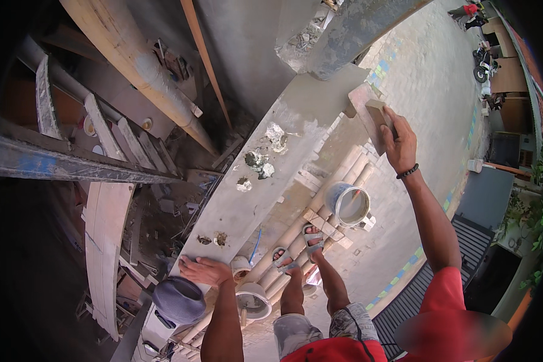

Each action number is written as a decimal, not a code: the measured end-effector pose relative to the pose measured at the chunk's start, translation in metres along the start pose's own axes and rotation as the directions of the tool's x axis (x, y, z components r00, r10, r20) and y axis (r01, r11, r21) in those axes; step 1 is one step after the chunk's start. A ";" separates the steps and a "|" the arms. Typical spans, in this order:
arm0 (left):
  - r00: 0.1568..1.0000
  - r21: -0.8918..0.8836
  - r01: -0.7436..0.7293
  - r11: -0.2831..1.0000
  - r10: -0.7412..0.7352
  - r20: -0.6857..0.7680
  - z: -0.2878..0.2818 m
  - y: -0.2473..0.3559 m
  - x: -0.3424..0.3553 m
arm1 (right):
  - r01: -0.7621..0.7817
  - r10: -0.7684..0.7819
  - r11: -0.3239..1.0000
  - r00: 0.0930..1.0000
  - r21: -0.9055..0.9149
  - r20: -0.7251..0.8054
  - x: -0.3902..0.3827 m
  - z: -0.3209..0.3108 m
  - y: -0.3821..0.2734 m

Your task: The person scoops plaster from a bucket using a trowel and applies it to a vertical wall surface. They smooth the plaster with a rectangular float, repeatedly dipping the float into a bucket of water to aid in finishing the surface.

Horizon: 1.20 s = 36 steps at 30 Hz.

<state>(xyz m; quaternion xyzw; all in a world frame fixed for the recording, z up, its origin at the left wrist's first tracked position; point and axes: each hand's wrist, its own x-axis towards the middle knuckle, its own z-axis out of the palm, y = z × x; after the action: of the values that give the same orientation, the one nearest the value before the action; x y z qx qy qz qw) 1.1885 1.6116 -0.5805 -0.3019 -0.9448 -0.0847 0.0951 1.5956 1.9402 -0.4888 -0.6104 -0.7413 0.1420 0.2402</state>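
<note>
My right hand [400, 140] grips a plastering float [362, 100] by its wooden block handle. The float's flat plate is at the outer edge of a grey cement ledge [247, 208], near its far end; I cannot tell whether it touches. My left hand [204, 271] rests on the ledge's near part, fingers outstretched and holding nothing. Right beside that hand sits a dark grey cap [179, 300]. Whitish and dark lumps of mortar [260, 166] lie along the middle of the ledge, with smaller holes or lumps [221, 239] nearer my left hand.
Beneath my sandalled feet run bamboo poles [292, 247] high above a paved yard [404, 199]. A bucket [352, 205] with grey contents stands on them; another bucket [253, 303] is nearer. Left of the ledge, a drop holds boards and a bamboo post [145, 66]. Motorbike [481, 63] far right.
</note>
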 end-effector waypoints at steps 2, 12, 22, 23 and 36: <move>1.000 0.004 -0.019 1.000 0.019 -0.008 0.004 -0.006 -0.001 | -0.030 0.029 1.000 0.998 -0.009 -0.052 0.022 0.010 0.011; 0.998 0.034 -0.056 0.998 0.057 -0.040 0.007 -0.008 0.000 | 0.269 -0.269 0.963 0.953 0.018 0.142 -0.007 0.048 -0.034; 0.992 0.052 -0.096 0.994 0.100 -0.078 0.014 -0.013 -0.002 | 0.118 -0.122 0.992 0.989 -0.052 -0.087 0.032 0.029 0.006; 0.991 0.052 -0.102 0.993 0.106 -0.087 0.013 -0.012 -0.002 | 0.114 -0.122 0.990 0.988 -0.086 -0.096 0.035 0.029 0.009; 0.982 0.077 -0.134 0.988 0.143 -0.126 0.011 -0.013 -0.001 | 0.227 -0.229 0.971 0.973 0.079 0.019 0.011 0.034 -0.033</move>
<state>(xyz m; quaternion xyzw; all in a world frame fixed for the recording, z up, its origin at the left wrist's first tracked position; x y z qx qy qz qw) 1.1800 1.6032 -0.5923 -0.3572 -0.9156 -0.0650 0.1727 1.5484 1.9466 -0.4987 -0.5096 -0.8038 0.1502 0.2676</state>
